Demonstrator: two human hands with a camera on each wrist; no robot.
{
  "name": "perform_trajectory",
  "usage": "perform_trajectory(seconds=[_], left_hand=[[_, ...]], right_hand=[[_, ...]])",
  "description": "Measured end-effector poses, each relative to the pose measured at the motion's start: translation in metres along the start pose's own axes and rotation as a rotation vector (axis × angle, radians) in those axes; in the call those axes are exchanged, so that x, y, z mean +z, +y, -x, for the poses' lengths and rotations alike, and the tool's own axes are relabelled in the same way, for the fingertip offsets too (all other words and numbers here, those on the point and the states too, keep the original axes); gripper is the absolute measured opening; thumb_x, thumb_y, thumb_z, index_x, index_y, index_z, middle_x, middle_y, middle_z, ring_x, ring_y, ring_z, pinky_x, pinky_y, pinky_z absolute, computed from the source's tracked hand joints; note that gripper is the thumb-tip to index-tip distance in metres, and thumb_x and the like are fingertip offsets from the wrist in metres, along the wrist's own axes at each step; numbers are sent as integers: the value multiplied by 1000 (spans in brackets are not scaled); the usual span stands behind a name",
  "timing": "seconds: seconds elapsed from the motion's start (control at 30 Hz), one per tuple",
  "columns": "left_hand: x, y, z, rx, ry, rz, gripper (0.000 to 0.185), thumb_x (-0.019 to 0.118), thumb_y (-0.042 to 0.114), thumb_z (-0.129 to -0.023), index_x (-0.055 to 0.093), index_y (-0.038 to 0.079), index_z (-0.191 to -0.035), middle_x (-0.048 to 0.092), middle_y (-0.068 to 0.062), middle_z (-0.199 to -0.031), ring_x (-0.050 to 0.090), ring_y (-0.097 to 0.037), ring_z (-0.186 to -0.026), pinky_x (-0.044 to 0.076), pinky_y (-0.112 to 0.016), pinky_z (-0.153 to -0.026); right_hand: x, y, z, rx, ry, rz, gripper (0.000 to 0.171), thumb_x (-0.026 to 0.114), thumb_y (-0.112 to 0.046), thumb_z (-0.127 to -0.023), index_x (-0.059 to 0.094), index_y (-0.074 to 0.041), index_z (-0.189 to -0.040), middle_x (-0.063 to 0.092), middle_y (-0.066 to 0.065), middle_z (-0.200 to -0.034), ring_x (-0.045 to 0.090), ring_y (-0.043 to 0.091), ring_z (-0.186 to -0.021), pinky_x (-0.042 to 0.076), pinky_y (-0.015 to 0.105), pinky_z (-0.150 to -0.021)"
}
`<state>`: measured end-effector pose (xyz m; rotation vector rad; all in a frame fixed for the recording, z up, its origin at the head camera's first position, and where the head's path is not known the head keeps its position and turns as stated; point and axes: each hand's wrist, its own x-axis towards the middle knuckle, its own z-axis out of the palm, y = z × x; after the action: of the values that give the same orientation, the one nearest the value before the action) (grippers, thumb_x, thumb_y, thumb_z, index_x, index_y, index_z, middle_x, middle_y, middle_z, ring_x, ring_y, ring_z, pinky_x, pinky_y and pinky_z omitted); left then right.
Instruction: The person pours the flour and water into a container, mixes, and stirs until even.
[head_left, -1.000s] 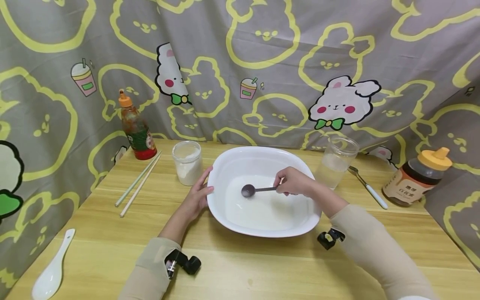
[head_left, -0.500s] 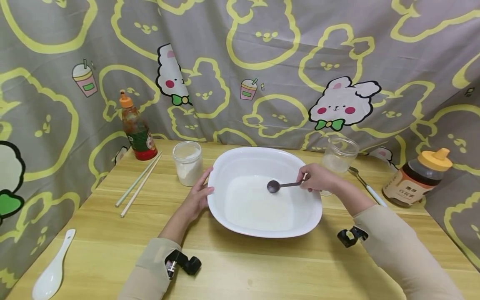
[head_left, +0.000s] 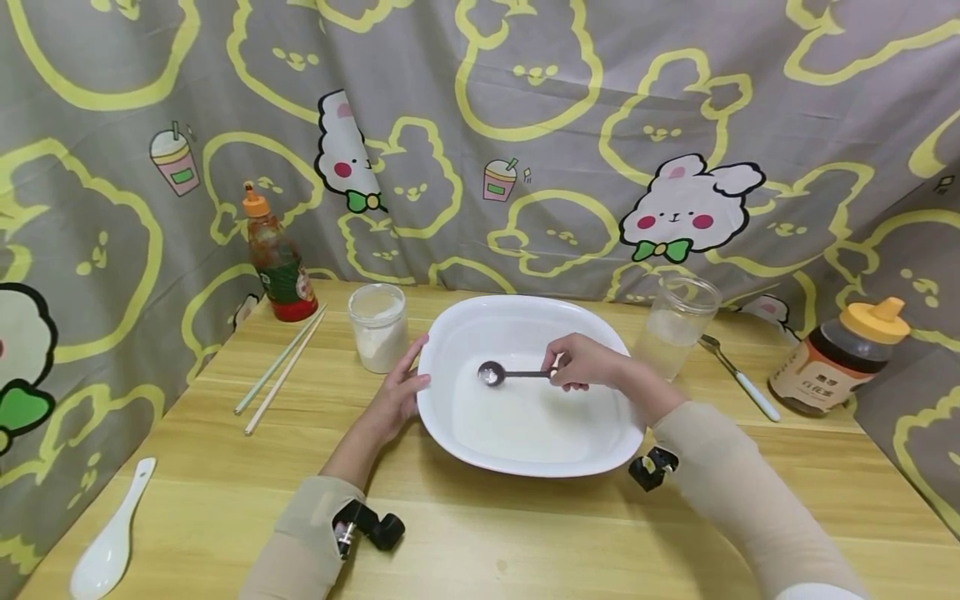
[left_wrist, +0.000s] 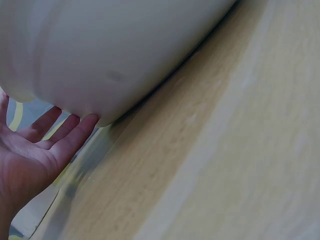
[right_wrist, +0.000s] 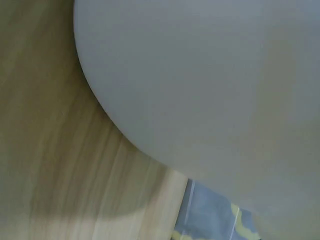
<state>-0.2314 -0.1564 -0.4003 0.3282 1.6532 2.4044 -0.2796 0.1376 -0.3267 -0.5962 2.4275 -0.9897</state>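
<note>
A person's right hand pinches the handle of a small dark spoon above a white bowl at the middle of a wooden table. The spoon lies nearly level, its round head pointing to the person's left over the pale floor of the bowl. The head carries a whitish load; what it is cannot be told.

The left hand rests against the bowl's left outer wall with fingers extended and relaxed, the thumb up at the rim. In the left wrist view the fingers lie flat along the underside of the bowl, touching it where it meets the table. The right wrist view shows only the bowl's curved outer wall and a strip of table; the hand itself is out of that frame.

Just left of the bowl stands a jar of white powder, near the left hand's fingertips. A pair of chopsticks lies aslant further left, and a red sauce bottle with an orange cap stands at the back corner. A white ceramic spoon lies at the near left edge. To the right of the bowl stands a clear jar, beside it a white-handled spoon, and further right a honey bottle with a yellow cap. A grey cloth with yellow and rabbit prints hangs behind the table.
</note>
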Motion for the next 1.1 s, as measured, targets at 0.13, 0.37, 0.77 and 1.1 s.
perform_trajectory(seconds=[0.13, 0.37, 0.77, 1.1], left_hand=[[0, 1, 0, 3, 3, 3, 70, 50, 12, -78, 17, 24, -139, 28, -26, -129, 42, -39, -104, 47, -41, -72], [0, 3, 1, 3, 10, 1, 69, 49, 10, -79, 17, 23, -139, 27, -24, -130, 45, -34, -101, 47, -40, -72], [-2, 2, 0, 12, 13, -2, 68, 48, 10, -80, 18, 23, -139, 27, -24, -131, 42, -38, -104, 47, -40, -70], [-1, -1, -1, 17, 2, -1, 68, 48, 10, -80, 16, 21, -139, 28, -27, -128, 42, -39, -103, 47, -40, -69]], right_hand=[[4, -3, 8, -36, -91, -11, 12, 57, 2, -74, 59, 3, -85, 52, 5, -51, 37, 11, -39, 31, 22, -38], [-14, 1, 38, -16, -124, 48, 12, 56, 3, -71, 61, 0, -82, 50, 4, -51, 35, 10, -39, 29, 20, -37], [-36, 6, 39, 108, 121, 208, 13, 54, 1, -70, 61, 0, -80, 49, 3, -51, 39, 11, -41, 33, 23, -38], [-1, -3, 5, 63, 81, -25, 14, 56, 2, -70, 60, 4, -84, 50, 4, -50, 33, 10, -38, 28, 21, -37]])
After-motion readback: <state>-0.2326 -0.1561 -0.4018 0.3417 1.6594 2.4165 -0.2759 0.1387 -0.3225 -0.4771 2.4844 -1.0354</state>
